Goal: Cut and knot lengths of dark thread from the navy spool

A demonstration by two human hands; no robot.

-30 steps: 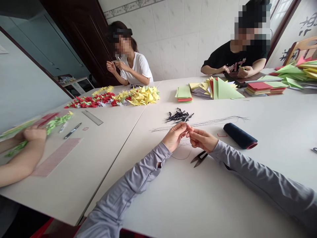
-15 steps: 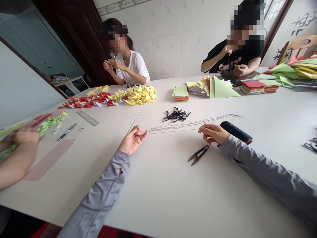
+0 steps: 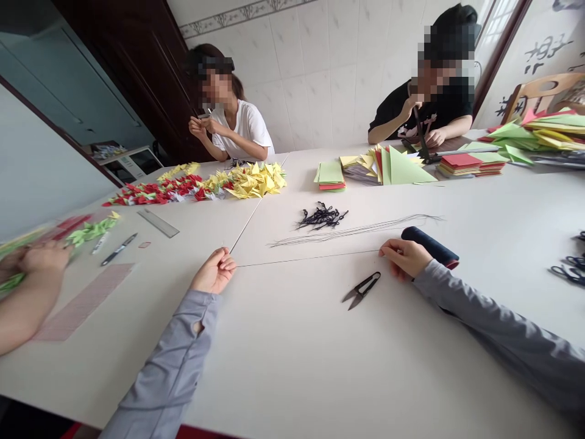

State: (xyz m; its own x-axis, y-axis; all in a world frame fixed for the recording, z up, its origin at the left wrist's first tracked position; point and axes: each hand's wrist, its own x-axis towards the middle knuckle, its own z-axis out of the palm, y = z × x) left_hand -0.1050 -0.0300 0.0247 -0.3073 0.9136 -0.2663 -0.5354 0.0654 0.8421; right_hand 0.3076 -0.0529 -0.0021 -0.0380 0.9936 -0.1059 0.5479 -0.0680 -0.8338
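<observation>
Dark thread (image 3: 306,261) stretches between left hand (image 3: 214,271) and right hand (image 3: 404,256), beside a spool (image 3: 429,247).

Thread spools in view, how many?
1: a dark navy thread spool lying on its side on the white table, beside the person's right hand. Others could be hidden behind the paper stacks.

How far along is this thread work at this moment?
Done: a bundle of looped black cords and long cut strands lie on the table. In hand: the left hand and right hand hold a dark thread taut between them. Left: a dark thread spool has thread wound on it, and thread snips lie nearby.
</observation>
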